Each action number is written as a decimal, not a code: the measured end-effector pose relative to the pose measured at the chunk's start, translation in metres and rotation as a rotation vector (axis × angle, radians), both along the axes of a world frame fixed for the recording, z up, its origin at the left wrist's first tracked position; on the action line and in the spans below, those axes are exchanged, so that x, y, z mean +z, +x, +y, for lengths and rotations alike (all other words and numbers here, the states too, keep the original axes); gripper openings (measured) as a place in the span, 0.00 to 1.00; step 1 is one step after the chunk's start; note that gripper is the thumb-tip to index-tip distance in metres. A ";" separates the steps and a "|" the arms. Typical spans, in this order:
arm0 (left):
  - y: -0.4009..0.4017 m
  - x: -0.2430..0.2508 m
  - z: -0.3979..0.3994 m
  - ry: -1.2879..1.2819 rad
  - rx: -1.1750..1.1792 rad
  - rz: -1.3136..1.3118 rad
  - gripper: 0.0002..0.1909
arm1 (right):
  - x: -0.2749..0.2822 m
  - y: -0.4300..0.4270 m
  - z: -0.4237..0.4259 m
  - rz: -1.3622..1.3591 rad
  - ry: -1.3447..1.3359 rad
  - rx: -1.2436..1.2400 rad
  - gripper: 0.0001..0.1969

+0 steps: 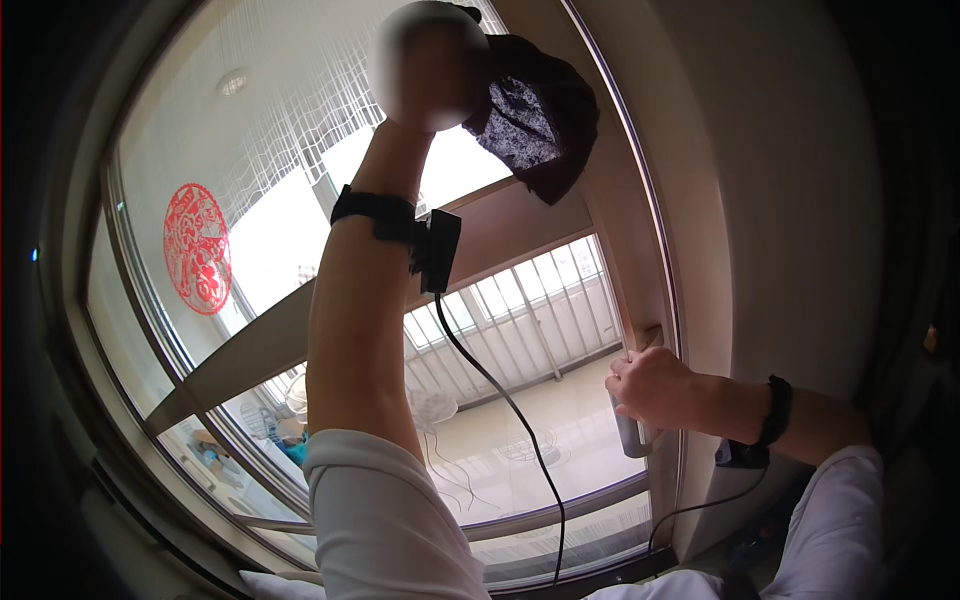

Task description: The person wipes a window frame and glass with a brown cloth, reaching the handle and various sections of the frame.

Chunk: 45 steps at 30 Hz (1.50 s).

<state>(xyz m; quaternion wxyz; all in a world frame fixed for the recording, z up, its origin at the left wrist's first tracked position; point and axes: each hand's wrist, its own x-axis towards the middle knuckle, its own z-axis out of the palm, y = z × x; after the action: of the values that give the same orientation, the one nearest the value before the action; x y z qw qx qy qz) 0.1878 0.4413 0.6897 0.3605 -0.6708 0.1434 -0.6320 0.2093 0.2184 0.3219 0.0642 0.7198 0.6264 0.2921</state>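
Note:
My left hand (429, 69) is raised high against a glazed door or window panel, largely hidden by a round blur. A dark cloth (574, 124) with a speckled grey-white patch touches it and hangs to its right; how the fingers meet the cloth cannot be seen. Lower right, my right hand (651, 386) is closed around the upper part of a grey metal door handle (632, 439) at the frame's edge. Each wrist wears a black strap with a small black device (441, 251) and a cable.
A red round paper-cut (197, 249) is on the glass at left. The brown door frame (517, 225) crosses the view. Beyond the glass are a white string curtain (300, 124), a barred railing (525, 300) and a pale tiled floor (540, 420). A black cable (517, 409) hangs from my left wrist.

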 end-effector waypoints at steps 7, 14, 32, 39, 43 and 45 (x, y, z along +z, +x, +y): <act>-0.110 0.022 0.105 -0.148 0.148 -0.403 0.22 | 0.040 -0.021 0.009 0.117 -0.126 -0.155 0.19; -0.124 0.008 0.102 -0.566 0.113 -0.222 0.23 | 0.115 -0.018 0.069 0.810 0.259 0.454 0.22; -0.097 -0.083 -0.003 -0.584 -0.244 0.201 0.27 | 0.227 0.042 0.111 1.586 0.773 1.148 0.11; -0.070 -0.125 -0.009 0.187 -0.145 0.022 0.31 | 0.247 0.035 0.129 1.326 1.296 0.930 0.12; -0.058 -0.121 0.000 0.118 -0.136 0.092 0.34 | 0.248 0.043 0.119 1.285 1.308 0.599 0.19; -0.054 -0.109 0.015 0.154 -0.061 0.090 0.34 | 0.236 0.034 0.117 1.300 1.316 0.661 0.25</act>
<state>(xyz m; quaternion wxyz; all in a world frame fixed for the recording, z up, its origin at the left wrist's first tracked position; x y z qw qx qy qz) 0.1335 0.4565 0.5806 0.3848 -0.6641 0.2279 -0.5992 0.2433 0.3350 0.5582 -0.7920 0.4209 0.4217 0.1328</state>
